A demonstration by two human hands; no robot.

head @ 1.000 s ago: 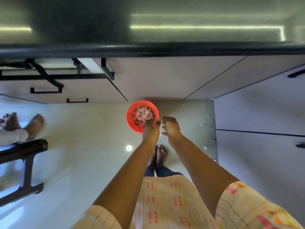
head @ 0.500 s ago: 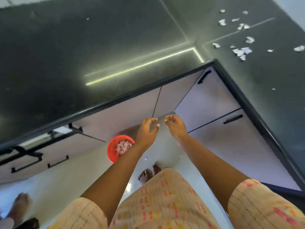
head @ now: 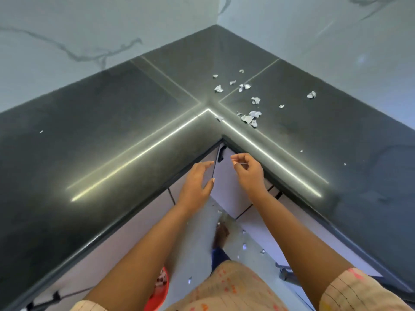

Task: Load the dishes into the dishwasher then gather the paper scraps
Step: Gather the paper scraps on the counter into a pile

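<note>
Now, scraps: paper scraps (head: 251,116) strewn over the dark tabletop (head: 116,122) near its inner corner, more loose bits on the floor (head: 243,245) by the foot.
Bowl: red bowl (head: 160,292) low on the floor, partly hidden behind the left arm, already holding scraps.
Left hand (head: 196,184): raised just below the tabletop edge, fingers loosely spread, holding nothing.
Right hand (head: 248,170): raised beside it, fingers lightly curled; thumb and forefinger close together, but a pinched scrap cannot be told from this view.
Handling: torn paper, nearly weightless, soft, crumpled; likely to flutter off or cling to skin rather than slip.
Where to take hold: pinch the bigger pieces at a raised crumpled edge; probably sweep the tiny ones together with flat fingers toward the tabletop edge first.
Risk: a quick sweep could scatter the bits or drop them to the floor.
Change since earlier frames: a second ago both hands low at the bowl on the floor; now lifted to tabletop height, view turned up to the corner pile.
</note>
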